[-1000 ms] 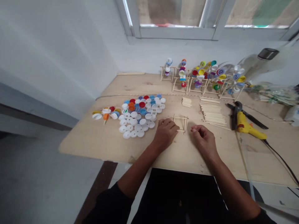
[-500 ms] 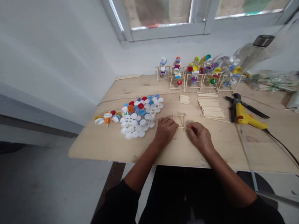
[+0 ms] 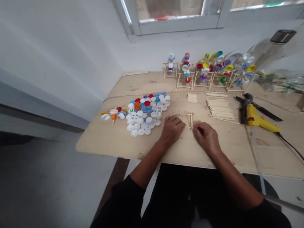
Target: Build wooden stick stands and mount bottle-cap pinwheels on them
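A small square frame of thin wooden sticks [image 3: 192, 120] lies on the table in front of me. My left hand [image 3: 173, 127] covers its left side, with the fingers bent down and closed on the sticks. Close by the lower right corner of the frame is my right hand [image 3: 206, 136], its thumb and fingertips pinched together. Whether anything is between those fingertips I cannot make out. Left of the hands, many bottle caps [image 3: 140, 118] in white, blue, red and orange lie in a group.
A stack of sticks [image 3: 219, 107] and a pile of short sticks [image 3: 192, 98] lie beyond my hands. At right are a yellow glue gun [image 3: 261, 122] and black-handled cutters [image 3: 244, 107]. Cap wheels on stick stands [image 3: 201, 74] line the wall; a loose cap wheel [image 3: 114, 113] lies at left.
The view has shifted, so everything sits a little further right and higher. Both hands keep nearly the same place by the stick frame.
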Demonstrator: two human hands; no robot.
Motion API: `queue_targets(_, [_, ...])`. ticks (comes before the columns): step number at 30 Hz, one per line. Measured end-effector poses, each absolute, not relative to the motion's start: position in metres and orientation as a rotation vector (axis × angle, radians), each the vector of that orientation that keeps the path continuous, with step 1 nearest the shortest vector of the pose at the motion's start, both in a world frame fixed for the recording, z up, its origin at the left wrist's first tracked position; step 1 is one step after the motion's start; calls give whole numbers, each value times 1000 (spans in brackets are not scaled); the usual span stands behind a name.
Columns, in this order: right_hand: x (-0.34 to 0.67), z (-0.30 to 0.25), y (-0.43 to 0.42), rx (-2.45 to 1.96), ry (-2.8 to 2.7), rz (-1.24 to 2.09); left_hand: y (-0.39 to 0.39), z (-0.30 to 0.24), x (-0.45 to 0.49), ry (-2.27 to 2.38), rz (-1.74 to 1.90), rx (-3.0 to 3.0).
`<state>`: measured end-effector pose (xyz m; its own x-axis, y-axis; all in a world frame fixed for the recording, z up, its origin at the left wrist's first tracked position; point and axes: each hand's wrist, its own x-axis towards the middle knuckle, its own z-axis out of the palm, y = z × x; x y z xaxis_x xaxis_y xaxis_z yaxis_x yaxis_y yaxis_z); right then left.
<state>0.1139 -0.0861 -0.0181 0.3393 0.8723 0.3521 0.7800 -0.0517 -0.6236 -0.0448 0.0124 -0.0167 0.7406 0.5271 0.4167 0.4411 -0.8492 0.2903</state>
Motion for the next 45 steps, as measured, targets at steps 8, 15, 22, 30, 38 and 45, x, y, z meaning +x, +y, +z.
queue_targets(8, [114, -16, -88, -1860, -1435, 156, 13, -18, -44, 760, 767, 2768])
queue_targets(15, [114, -15, -87, -1869, -1388, 222, 15, -20, -43, 750, 806, 2794])
queue_targets(22, [111, -9, -85, -1895, -1293, 290, 16, -24, -41, 760, 831, 2810])
queue_targets(30, [106, 0, -80, -1931, -1169, 391, 17, -23, -42, 760, 830, 2837])
queue_targets(38, [110, -9, -79, -1924, -1181, 386, 15, -18, -42, 784, 755, 2811])
queue_targets(45, [109, -10, -80, -1917, -1166, 386, 12, -15, -46, 800, 796, 2724])
